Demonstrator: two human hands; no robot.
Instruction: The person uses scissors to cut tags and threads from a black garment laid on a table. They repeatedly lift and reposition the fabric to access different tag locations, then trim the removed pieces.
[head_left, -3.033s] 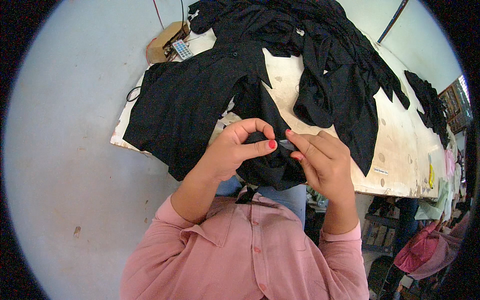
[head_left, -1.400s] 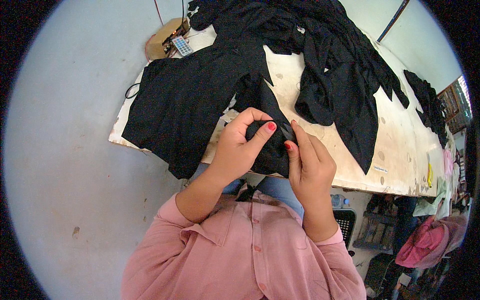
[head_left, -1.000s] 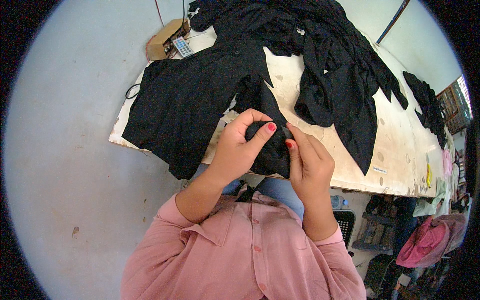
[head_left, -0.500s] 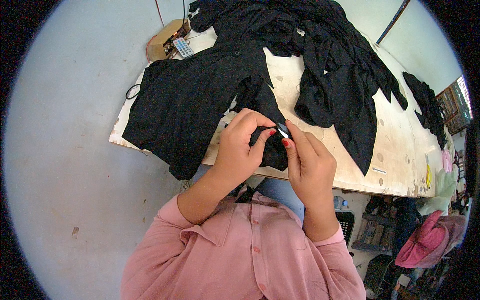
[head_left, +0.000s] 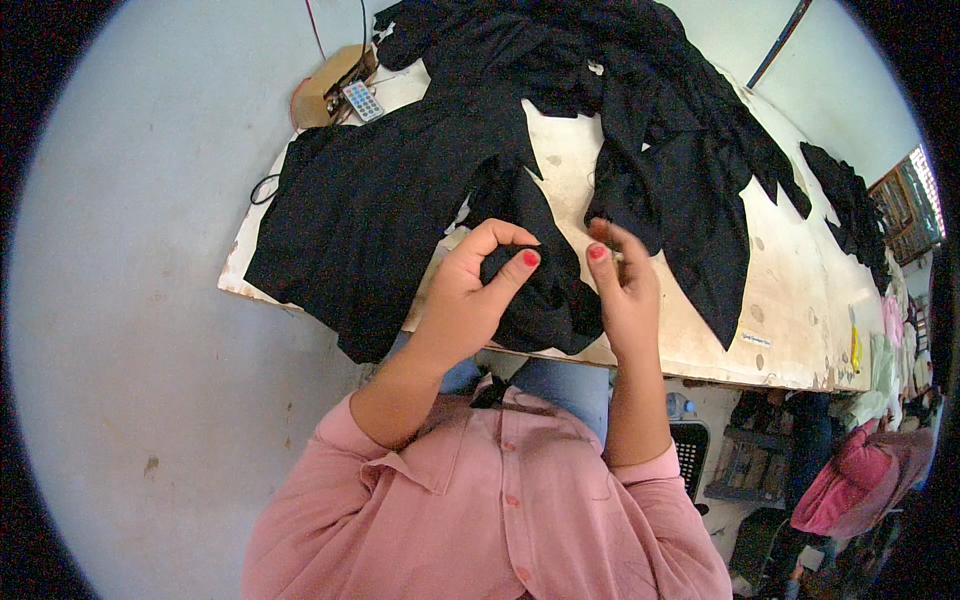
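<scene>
With its thumb and fingers, my left hand (head_left: 465, 290) pinches a bunched fold of a black cloth piece (head_left: 545, 315). The fold hangs over the front edge of the white table (head_left: 680, 345). My right hand (head_left: 630, 285) is raised just to the right, apart from that fold, its fingers curled and partly blurred. Something small and pale shows between its thumb and fingers, too unclear to name. A large black garment (head_left: 370, 220) spreads across the table's left part, beside my left hand.
More black cloth (head_left: 690, 210) lies beyond my right hand. At the back left are a cardboard box (head_left: 330, 85) with wires and a remote control (head_left: 362, 101). A plastic bottle (head_left: 680, 405) and a black perforated chair (head_left: 690, 445) stand below the table at right.
My right hand has drawn away from my left, to the right. The small dark-and-white item seen between the hands no longer shows there. My left hand keeps its pinch on the cloth.
</scene>
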